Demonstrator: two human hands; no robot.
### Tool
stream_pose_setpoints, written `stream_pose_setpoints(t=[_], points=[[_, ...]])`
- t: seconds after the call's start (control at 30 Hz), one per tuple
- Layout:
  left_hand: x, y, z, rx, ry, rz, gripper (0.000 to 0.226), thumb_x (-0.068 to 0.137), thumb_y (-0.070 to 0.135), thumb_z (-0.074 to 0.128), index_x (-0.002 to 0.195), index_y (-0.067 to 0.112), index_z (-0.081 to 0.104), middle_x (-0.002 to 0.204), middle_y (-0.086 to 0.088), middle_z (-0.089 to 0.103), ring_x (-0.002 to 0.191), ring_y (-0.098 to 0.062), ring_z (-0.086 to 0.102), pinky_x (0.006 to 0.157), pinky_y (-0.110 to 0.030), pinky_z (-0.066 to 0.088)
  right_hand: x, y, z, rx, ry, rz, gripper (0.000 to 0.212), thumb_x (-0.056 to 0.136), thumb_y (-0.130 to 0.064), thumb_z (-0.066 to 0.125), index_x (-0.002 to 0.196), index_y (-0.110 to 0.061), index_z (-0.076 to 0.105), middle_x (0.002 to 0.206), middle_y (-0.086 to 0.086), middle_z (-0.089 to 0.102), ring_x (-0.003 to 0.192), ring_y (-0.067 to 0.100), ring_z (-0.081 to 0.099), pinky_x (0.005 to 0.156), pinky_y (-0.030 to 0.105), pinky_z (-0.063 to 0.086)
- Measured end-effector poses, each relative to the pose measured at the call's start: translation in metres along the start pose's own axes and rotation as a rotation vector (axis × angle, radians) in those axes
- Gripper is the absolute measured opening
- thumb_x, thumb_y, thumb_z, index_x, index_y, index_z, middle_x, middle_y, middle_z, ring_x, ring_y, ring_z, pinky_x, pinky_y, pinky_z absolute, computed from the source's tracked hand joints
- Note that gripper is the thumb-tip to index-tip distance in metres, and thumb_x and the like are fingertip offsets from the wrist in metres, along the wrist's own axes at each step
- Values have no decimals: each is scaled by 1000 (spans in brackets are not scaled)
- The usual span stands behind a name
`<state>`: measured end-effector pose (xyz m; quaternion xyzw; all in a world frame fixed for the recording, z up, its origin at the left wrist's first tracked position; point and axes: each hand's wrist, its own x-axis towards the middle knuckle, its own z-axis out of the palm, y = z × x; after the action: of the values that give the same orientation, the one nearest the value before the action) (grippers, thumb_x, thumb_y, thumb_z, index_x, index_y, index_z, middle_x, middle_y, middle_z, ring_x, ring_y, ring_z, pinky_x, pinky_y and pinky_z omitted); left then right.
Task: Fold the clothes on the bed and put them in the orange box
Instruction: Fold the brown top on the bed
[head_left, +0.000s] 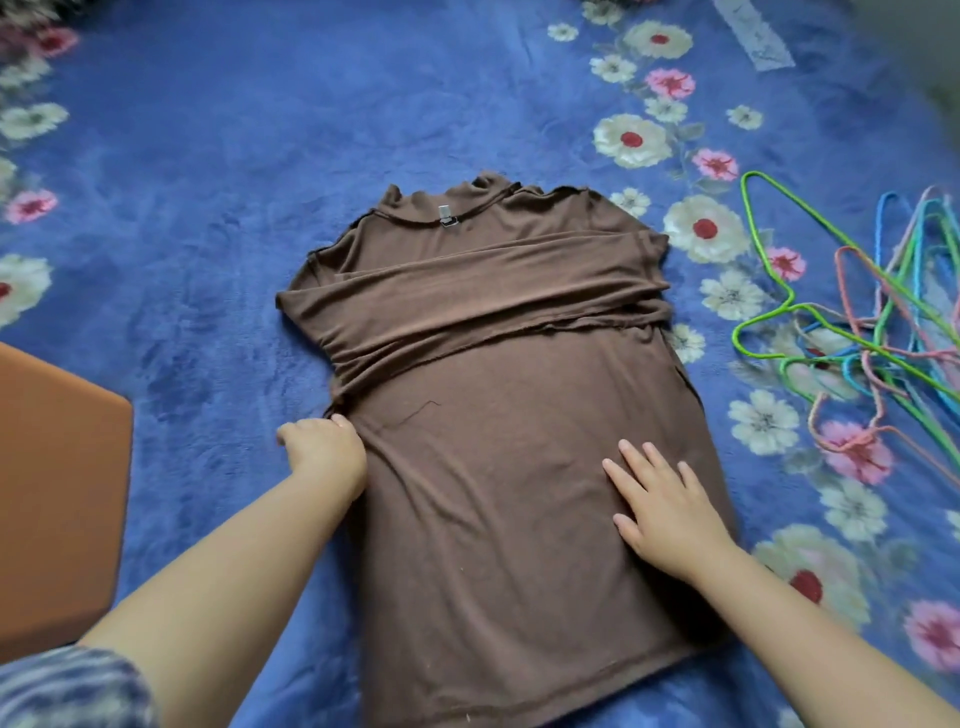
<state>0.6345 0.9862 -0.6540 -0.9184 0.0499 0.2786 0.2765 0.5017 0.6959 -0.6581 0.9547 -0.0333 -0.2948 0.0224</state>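
A brown long-sleeved top (493, 426) lies flat on the blue flowered bedspread (218, 182), collar away from me, with both sleeves folded across its chest. My left hand (324, 447) is at the top's left edge, fingers curled onto the fabric near the folded sleeve's end. Flat on the lower right part of the top rests my right hand (665, 504), fingers spread. A corner of the orange box (57, 488) shows at the left edge, beside my left forearm.
A tangle of thin coloured hangers (872, 332) lies on the bedspread to the right of the top. A pale strip (753, 36) lies at the far top right.
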Motion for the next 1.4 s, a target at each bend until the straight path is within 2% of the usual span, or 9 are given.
stream_pose_setpoints(t=[0.2, 0.47, 0.6, 0.73, 0.87, 0.93, 1.03, 1.3, 1.4], points=[[-56, 37, -5, 111, 298, 639, 33, 92, 14, 36, 124, 8, 43, 131, -15, 39, 119, -28, 39, 90, -35, 33, -28, 26, -1, 361, -12, 546, 84, 84, -50, 59, 143, -9, 17, 149, 17, 22, 136, 32, 25, 105, 41, 31], [-111, 67, 28, 239, 15, 1226, 59, 84, 51, 56, 118, 3, 48, 119, -16, 53, 107, -34, 51, 86, -40, 40, -60, 36, 18, 731, -272, 553, 18, 80, -16, 61, 95, -6, 63, 94, 13, 66, 88, 27, 62, 66, 27, 43], [-135, 59, 50, 243, 103, 1131, 89, 70, 69, 59, 123, -1, 41, 117, -16, 42, 102, -29, 41, 81, -40, 35, -61, 38, -7, 1114, -154, 618, 13, 81, -9, 64, 71, -11, 57, 66, 7, 57, 59, 21, 54, 51, 27, 47], [-158, 60, 70, 275, 126, 928, 76, 73, 34, 67, 130, -5, 35, 119, -22, 38, 104, -33, 41, 88, -52, 35, -58, 57, -23, 1213, 83, 701, 31, 82, -14, 65, 58, -10, 47, 65, 8, 47, 61, 21, 45, 54, 28, 38], [-153, 64, 66, 58, 188, 864, 51, 12, 16, 81, 58, 10, 62, 57, -7, 51, 48, -23, 48, 41, -27, 24, -57, 69, -25, 1452, 170, 787, 30, 78, -1, 63, 65, -18, 41, 65, 7, 42, 56, 21, 39, 54, 26, 31], [-149, 55, 44, -49, 28, 788, 43, 39, 22, 88, 74, 12, 64, 73, -9, 60, 64, -26, 60, 44, -30, 40, -58, 72, -26, 1493, 121, 771, 31, 81, 0, 60, 71, -20, 40, 69, 9, 46, 53, 20, 43, 51, 22, 36], [-124, 31, 27, -128, 13, 503, 26, 92, 10, 44, 118, 12, 48, 122, -9, 54, 113, -29, 54, 84, -34, 45, -58, 75, -39, 1395, 94, 731, 26, 85, -4, 62, 78, -17, 41, 67, 10, 46, 40, 17, 42, 31, 14, 29], [-77, -41, -23, -165, 88, 263, 24, 87, 8, 45, 108, 16, 51, 115, -2, 58, 106, -24, 57, 68, -30, 39, -39, 72, -101, 1179, 229, 386, 25, 78, -27, 73, 81, -15, 51, 75, 2, 50, 60, 16, 40, 45, 23, 28], [-66, -50, -33, -163, 121, 218, 24, 89, 9, 41, 108, 17, 52, 114, -1, 57, 106, -23, 57, 67, -29, 38, -29, 64, -118, 555, 12, 122, 44, 71, -43, 76, 65, -20, 39, 65, -5, 43, 70, 21, 44, 50, 23, 28]])
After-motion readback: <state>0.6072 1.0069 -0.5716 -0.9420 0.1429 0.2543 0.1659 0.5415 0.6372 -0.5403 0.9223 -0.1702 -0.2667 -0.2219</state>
